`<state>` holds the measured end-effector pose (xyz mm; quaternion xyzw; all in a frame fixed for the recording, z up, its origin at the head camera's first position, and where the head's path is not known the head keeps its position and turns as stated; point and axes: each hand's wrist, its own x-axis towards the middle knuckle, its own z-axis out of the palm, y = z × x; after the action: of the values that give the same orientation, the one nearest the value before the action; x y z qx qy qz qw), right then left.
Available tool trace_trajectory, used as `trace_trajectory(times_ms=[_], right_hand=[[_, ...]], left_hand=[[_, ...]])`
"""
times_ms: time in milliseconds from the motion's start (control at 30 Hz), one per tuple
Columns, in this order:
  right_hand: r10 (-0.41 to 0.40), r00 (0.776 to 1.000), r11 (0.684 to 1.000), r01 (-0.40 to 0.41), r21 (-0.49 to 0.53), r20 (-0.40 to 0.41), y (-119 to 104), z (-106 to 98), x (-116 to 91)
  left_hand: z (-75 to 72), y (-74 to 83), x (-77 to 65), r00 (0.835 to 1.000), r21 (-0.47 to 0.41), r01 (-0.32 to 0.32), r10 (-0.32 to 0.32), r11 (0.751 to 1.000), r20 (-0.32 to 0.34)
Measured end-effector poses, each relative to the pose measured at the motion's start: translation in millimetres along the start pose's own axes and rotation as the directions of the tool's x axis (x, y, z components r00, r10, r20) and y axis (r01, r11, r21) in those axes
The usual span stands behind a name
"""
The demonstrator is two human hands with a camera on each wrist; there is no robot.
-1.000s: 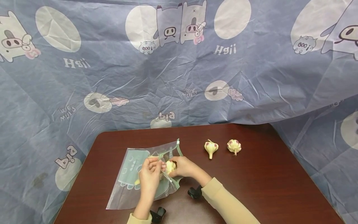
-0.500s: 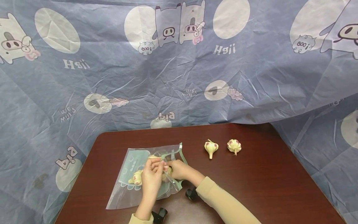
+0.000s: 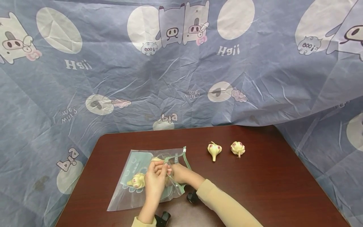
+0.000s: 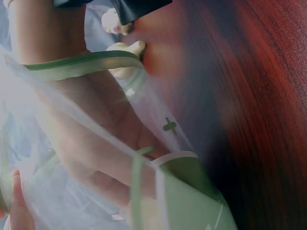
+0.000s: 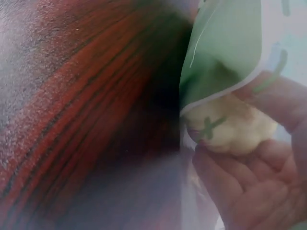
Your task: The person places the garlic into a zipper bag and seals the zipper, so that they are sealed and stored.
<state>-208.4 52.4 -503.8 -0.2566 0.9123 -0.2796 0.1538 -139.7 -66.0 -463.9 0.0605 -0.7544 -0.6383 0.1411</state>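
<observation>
A clear zip bag (image 3: pixel 122 201) with a green-edged mouth and a pale green print lies on the table. My left hand (image 3: pixel 155 179) pinches the upper lip of its mouth. Through that mouth reaches my right hand (image 3: pixel 181 174), its fingers inside the bag. In the right wrist view those fingers curl round a garlic bulb (image 5: pixel 235 129), seen through the plastic. Another garlic bulb (image 3: pixel 138 180) shows through the bag left of my left hand. Part of one more pale bulb (image 3: pixel 156 159) appears above my left fingers. My hands hide much of the bag's middle.
Two loose garlic bulbs, a long-stemmed one (image 3: pixel 214 151) and a rounder one (image 3: pixel 237 148), lie right of the bag on the dark red-brown table (image 3: pixel 255 189). A blue cartoon-print cloth (image 3: pixel 175 72) hangs behind the table.
My right hand has moved left, deeper into the bag, with the garlic bulb. A bulb inside has come into fuller view left of my left hand, which stays at the bag's mouth.
</observation>
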Motion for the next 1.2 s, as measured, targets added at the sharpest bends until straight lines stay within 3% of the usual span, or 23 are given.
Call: trace_trajectory(times_ms=[300, 533, 867, 1033, 1200], right_hand=[[-0.045, 0.995, 0.979, 0.062, 0.192, -0.091, 7.7, -27.5, -19.8], [-0.046, 0.976, 0.892, 0.136, 0.43, -0.215, 20.6, -51.3, -51.0], [0.052, 0.935, 0.838, 0.15, 0.525, -0.35, 56.1, -68.5, -89.0], [0.181, 0.899, 0.825, 0.082, 0.559, -0.399, 79.9, -80.0, -114.0], [0.305, 0.828, 0.842, -0.004, 0.54, -0.47, 110.9, -91.4, -141.6]], left_hand=[[1.2, 1.5, 3.2, 1.0, -0.023, 0.013, -0.013, 1.0, -0.004], [1.0, 1.9, 6.5, 0.999, -0.06, 0.022, -0.023, 0.998, -0.023], [1.3, 3.3, 7.9, 0.999, -0.116, 0.01, -0.014, 0.993, -0.037], [-0.6, 3.5, 8.7, 0.999, -0.124, 0.028, -0.032, 0.992, -0.025], [-2.1, 3.9, 9.8, 0.999, -0.138, 0.041, -0.044, 0.99, -0.018]])
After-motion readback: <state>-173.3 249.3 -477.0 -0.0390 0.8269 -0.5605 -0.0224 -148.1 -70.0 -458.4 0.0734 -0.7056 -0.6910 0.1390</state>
